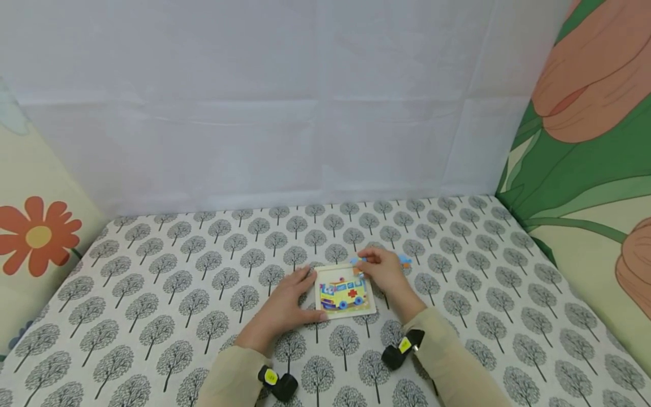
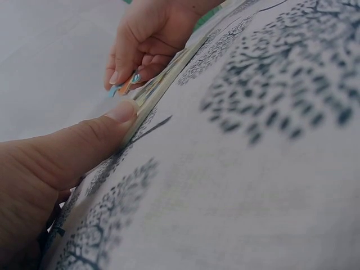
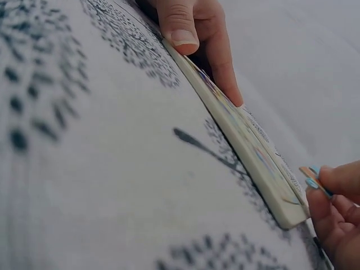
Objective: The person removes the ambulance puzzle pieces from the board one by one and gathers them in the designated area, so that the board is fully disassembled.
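White backdrop (image 1: 254,85) behind a tree-print cloth (image 1: 508,316), with a flowered panel on either side: the left panel (image 1: 40,169) bears an orange-red bloom, the right panel (image 1: 590,181) large pinkish blooms and green leaves. Near the middle of the cloth lies a shallow, pale-rimmed puzzle (image 1: 351,314), flat on the fabric; its picture shows a yellow ambulance with blue windows, blue wheels and a red cross.

At the left side of the puzzle is the left hand (image 1: 285,302), thumb and forefinger spread well apart. The thumb presses the rim near the close left corner, as both wrist views show, while the forefinger reaches toward the far left corner.

Beside the far right corner is the right hand (image 1: 385,274). Its thumb and fingertips are together, clamped on a small piece (image 2: 126,86) of orange and light blue. In the right wrist view this piece is held just beyond the puzzle's rim, apart from it.

A further blue-and-orange shape (image 1: 405,260) shows on the cloth just beyond the right hand, partly hidden by it. Both arms wear beige sleeves (image 1: 234,376), and each wrist carries a black camera (image 1: 278,383) with a yellow label.
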The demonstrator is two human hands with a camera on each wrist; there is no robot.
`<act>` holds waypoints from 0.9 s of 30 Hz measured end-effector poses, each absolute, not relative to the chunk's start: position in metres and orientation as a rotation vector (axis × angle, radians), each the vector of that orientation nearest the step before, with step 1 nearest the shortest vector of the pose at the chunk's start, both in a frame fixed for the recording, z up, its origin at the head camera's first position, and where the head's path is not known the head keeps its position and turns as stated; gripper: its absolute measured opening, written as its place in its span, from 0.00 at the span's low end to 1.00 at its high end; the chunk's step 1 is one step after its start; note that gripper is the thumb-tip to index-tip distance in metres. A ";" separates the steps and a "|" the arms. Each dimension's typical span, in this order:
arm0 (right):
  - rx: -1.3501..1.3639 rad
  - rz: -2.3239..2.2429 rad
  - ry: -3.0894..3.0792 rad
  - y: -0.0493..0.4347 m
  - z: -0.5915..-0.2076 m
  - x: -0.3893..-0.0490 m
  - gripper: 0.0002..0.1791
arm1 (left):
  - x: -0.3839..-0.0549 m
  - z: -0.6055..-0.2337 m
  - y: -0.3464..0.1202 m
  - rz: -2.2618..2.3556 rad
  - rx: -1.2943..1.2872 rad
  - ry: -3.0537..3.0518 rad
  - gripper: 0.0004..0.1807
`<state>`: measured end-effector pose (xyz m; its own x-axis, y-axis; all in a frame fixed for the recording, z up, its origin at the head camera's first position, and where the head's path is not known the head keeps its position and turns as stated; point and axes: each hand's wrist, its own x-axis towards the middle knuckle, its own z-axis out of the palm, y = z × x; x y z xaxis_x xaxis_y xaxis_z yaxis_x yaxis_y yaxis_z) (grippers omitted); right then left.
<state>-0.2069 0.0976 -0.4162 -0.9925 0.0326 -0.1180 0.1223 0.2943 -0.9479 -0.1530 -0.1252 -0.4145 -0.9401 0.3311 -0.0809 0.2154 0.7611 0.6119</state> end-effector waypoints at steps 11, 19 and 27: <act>0.202 -1.881 2.437 0.105 -0.412 -0.205 0.13 | -0.152 -0.413 -0.124 0.934 0.445 2.770 0.52; 0.189 -1.878 2.456 0.115 -0.413 -0.205 0.11 | -0.152 -0.414 -0.125 0.945 0.457 2.774 0.53; 0.190 -1.883 2.473 0.126 -0.412 -0.203 0.12 | -0.152 -0.414 -0.125 0.938 0.465 2.780 0.53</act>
